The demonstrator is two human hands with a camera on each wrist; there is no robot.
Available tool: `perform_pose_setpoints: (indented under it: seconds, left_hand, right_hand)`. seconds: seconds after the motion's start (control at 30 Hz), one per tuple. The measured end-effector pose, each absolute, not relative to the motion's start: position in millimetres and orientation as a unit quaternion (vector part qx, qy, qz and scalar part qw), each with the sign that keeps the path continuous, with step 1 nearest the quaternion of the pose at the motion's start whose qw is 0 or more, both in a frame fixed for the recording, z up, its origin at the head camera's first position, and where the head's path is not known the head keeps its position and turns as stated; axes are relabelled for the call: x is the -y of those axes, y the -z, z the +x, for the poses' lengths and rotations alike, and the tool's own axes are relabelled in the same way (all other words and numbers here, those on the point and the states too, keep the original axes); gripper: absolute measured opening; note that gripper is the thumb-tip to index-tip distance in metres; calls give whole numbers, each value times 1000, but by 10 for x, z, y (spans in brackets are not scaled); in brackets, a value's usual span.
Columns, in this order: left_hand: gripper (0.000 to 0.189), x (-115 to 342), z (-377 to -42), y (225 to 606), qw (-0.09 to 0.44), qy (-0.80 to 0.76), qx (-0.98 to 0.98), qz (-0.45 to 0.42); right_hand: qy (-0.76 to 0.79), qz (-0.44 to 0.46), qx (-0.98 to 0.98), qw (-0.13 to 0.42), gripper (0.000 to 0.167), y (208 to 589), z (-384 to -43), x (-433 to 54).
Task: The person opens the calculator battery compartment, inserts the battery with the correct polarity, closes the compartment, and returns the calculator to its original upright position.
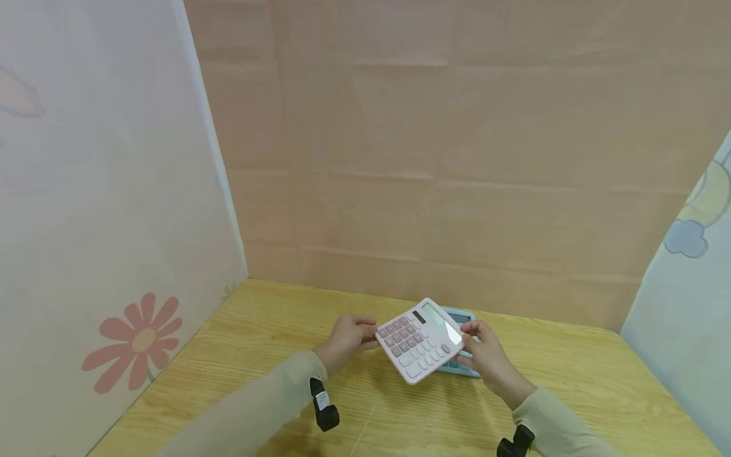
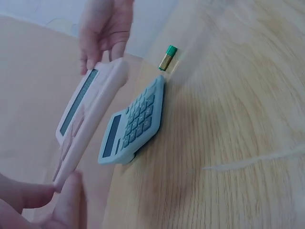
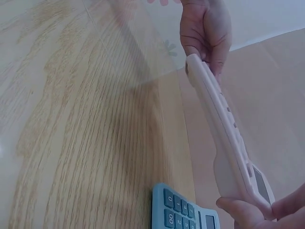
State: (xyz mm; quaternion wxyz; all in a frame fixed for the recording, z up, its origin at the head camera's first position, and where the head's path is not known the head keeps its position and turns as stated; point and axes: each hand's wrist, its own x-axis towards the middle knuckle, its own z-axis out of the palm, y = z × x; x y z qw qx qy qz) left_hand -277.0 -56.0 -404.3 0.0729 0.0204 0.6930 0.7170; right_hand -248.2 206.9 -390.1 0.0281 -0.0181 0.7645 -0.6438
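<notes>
Both hands hold a pink calculator [image 1: 408, 346] up above the table, its keys and display facing up and its body turned at an angle. My left hand [image 1: 346, 341] pinches its left corner between thumb and fingers. At the opposite side, near the display, my right hand [image 1: 490, 357] pinches the edge. Behind and below it, a blue calculator [image 2: 138, 119] lies on the table, partly hidden by the pink one in the head view. A green and gold battery [image 2: 167, 57] lies near the blue calculator in the left wrist view.
The wood-grain table [image 1: 274, 317] meets a brown paper-covered wall [image 1: 400, 190] at the back. A pale panel with a red flower [image 1: 143, 341] stands on the left, another patterned panel [image 1: 691, 304] on the right. Black straps [image 1: 323, 406] sit on both wrists.
</notes>
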Motion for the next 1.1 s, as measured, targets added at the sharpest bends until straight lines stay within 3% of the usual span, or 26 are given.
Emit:
perform_pose_setpoints:
  seconds: [0.13,0.43,0.8,1.1]
  left_hand:
    - [26,583,-2795,4075,133,-705,-696,16]
    - [24,582,-2788,4060,140,-716,-684,13]
    - [26,612,-2806,4048,117,-729,-675,9]
    - [27,686,-2837,3989,105,-735,-670,-7]
  right_hand:
    - [636,-12,-771,34,21,3915,-2482,-2092]
    - [692,-1,-717,82,45,3884,-2524,-2151]
    - [618,12,-785,37,31,3774,-2527,-2087]
    - [687,-13,-724,56,31,3624,-2574,-1968]
